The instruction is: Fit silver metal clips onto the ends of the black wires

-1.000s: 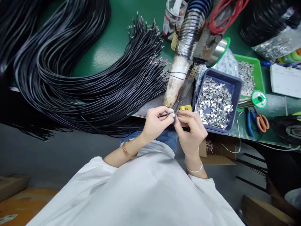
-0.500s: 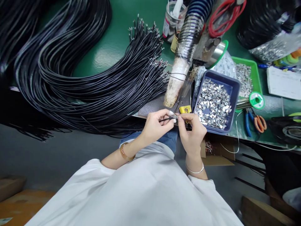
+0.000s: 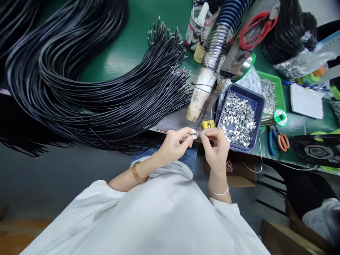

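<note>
My left hand (image 3: 174, 145) is closed in a pinch on the end of a thin black cable, now mostly hidden by the fingers. White wrapping shows at its fingertips. My right hand (image 3: 217, 143) meets it from the right, thumb and forefinger pinched on a small silvery metal piece (image 3: 197, 135) at the cable's end. Exactly how the piece sits on the cable is too small to tell. Just beyond the fingertips lies a yellow block (image 3: 208, 124). Beside the right hand stands a dark blue bin (image 3: 260, 106) holding many small metal shells (image 3: 237, 118).
A thick bundle of black cables (image 3: 106, 95) fills the left of the green table (image 3: 151, 10). A ribbed duct (image 3: 221, 39) with a pale, stained end reaches down near the hands. Farther right are a green tray (image 3: 280, 94), a solder spool (image 3: 281, 117), pliers (image 3: 277, 140) and paper (image 3: 306, 100).
Both hands stay together near the table edge. The black cable, visible between the left fingers before, is now mostly covered. The view has shifted slightly to the right.
</note>
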Demonstrator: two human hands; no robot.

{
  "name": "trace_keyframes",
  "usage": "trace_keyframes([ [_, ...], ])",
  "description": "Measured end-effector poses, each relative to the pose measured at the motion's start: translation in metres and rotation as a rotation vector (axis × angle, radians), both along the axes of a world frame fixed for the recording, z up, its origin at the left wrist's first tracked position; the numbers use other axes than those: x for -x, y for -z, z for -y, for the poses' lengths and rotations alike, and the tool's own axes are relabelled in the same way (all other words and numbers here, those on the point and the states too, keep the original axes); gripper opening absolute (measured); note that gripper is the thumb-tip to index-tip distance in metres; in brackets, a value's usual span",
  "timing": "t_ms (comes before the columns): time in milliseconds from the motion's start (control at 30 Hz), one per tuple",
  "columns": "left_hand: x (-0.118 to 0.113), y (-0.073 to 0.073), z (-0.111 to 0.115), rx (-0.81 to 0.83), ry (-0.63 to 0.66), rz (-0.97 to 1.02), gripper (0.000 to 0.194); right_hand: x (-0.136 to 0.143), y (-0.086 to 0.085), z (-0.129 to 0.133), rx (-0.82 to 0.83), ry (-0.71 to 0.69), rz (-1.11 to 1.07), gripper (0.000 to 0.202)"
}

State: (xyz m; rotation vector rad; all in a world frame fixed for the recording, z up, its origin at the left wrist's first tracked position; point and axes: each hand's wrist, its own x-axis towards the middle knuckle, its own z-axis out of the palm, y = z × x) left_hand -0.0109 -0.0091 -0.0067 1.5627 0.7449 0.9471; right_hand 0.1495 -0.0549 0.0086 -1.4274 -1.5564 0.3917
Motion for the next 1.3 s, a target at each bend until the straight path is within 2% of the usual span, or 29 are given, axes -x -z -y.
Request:
trace_keyframes([
  [100, -0.002, 0.001, 0.000, 0.127, 0.022, 0.044, 0.016, 0.002, 0.002, 0.001, -0.089, 0.010, 0.091, 0.010],
  [267, -0.009, 0.004, -0.002, 0.173, -0.110, 0.111, 0.013, 0.009, 0.008, 0.002, -0.281, 0.144, 0.299, 0.017],
  [367, -0.013, 0.005, -0.005, 0.201, -0.173, 0.136, 0.011, 0.012, 0.013, 0.001, -0.346, 0.156, 0.362, 0.022],
  [733, -0.018, 0.003, -0.011, 0.254, -0.211, 0.125, 0.008, 0.014, 0.015, -0.005, -0.258, 0.192, 0.214, 0.012],
  [1033, -0.016, -0.003, -0.013, 0.228, -0.232, 0.129, 0.010, 0.014, 0.012, -0.006, -0.285, 0.167, 0.201, 0.019],
  [1300, -0.013, -0.003, -0.014, 0.313, -0.191, 0.130, 0.008, 0.012, 0.013, -0.002, -0.292, 0.127, 0.230, 0.016],
])
